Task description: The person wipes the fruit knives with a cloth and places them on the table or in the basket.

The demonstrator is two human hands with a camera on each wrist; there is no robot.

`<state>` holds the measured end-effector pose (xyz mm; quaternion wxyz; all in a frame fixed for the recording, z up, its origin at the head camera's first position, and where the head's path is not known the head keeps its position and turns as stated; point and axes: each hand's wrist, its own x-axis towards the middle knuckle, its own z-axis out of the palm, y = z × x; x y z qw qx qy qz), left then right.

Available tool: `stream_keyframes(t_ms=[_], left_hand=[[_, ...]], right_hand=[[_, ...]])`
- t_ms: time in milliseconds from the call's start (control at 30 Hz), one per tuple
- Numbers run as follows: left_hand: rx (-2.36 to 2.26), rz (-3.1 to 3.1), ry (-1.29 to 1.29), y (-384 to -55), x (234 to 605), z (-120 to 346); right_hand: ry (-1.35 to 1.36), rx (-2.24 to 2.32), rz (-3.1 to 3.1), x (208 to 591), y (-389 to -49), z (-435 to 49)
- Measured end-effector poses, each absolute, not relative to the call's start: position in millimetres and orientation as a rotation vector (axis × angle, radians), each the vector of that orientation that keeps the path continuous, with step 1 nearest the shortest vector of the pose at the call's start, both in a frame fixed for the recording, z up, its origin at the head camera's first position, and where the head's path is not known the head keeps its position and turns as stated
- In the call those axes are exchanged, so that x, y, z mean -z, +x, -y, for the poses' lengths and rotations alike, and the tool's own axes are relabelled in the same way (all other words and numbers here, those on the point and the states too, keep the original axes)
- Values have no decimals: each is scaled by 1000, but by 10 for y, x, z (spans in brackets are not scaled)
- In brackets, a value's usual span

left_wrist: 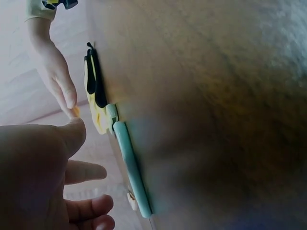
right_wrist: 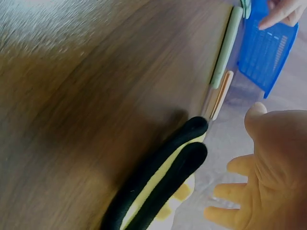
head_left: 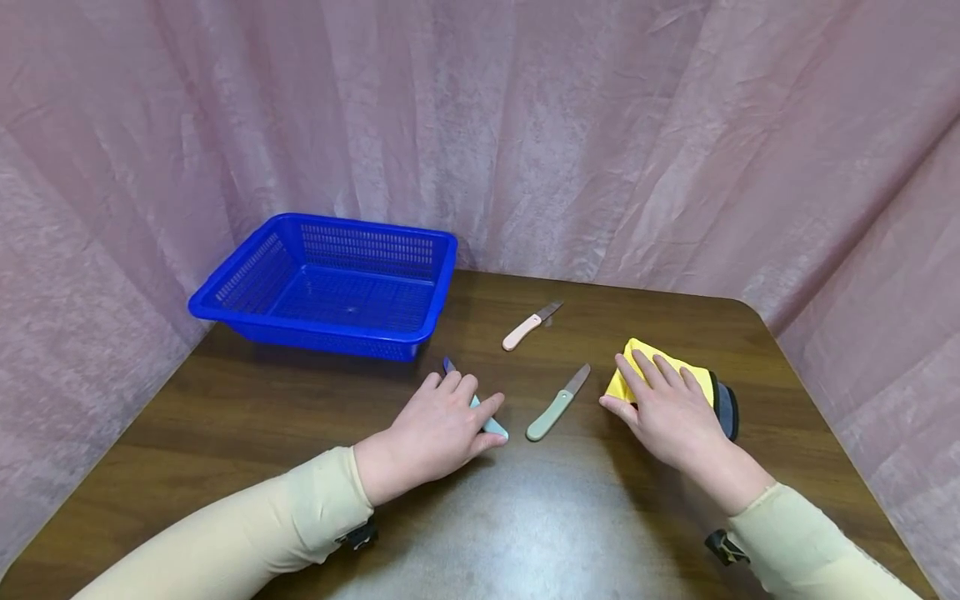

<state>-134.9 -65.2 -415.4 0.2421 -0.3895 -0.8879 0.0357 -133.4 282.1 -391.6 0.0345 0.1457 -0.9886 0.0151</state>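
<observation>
My left hand (head_left: 438,425) hovers over a light blue folding-style knife (head_left: 495,428), hiding its middle in the head view. In the left wrist view the fingers (left_wrist: 86,171) are spread, with a gap between them and the knife's handle (left_wrist: 132,167). My right hand (head_left: 671,421) is spread above a folded yellow and grey cloth (head_left: 703,377) with dark edging. The right wrist view shows that hand's fingers (right_wrist: 232,192) apart from the cloth (right_wrist: 165,187). Between the hands lies a green-handled knife (head_left: 553,413), blade pointing away.
A pink-handled knife (head_left: 523,331) lies farther back on the brown wooden table (head_left: 525,533). At the back left stands a blue plastic basket (head_left: 315,327) with slotted walls and nothing inside. Pink curtains (head_left: 525,133) hang behind the table and at its sides.
</observation>
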Motion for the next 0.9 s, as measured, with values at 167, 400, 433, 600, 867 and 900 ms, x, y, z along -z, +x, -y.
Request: stream_keyframes(t_ms=[167, 400, 433, 600, 867, 900], left_hand=[[-124, 2505, -1095, -1322, 4155, 649], [-130, 2505, -1108, -1318, 4186, 658], [-131, 2506, -1108, -1318, 4190, 660], [-118, 2532, -1115, -1328, 4203, 677], [-103, 2600, -1093, -1365, 4181, 720], [-104, 2604, -1088, -1369, 4179, 726]], right_hand=[[431, -47, 3068, 3958, -1341, -2865], [414, -58, 3095, 4001, -1354, -2900], [413, -58, 3099, 4009, -1353, -2909], [408, -74, 3116, 4036, -1350, -2939], [452, -56, 3120, 4070, -1326, -2970], [449, -59, 3126, 4070, -1317, -2974]])
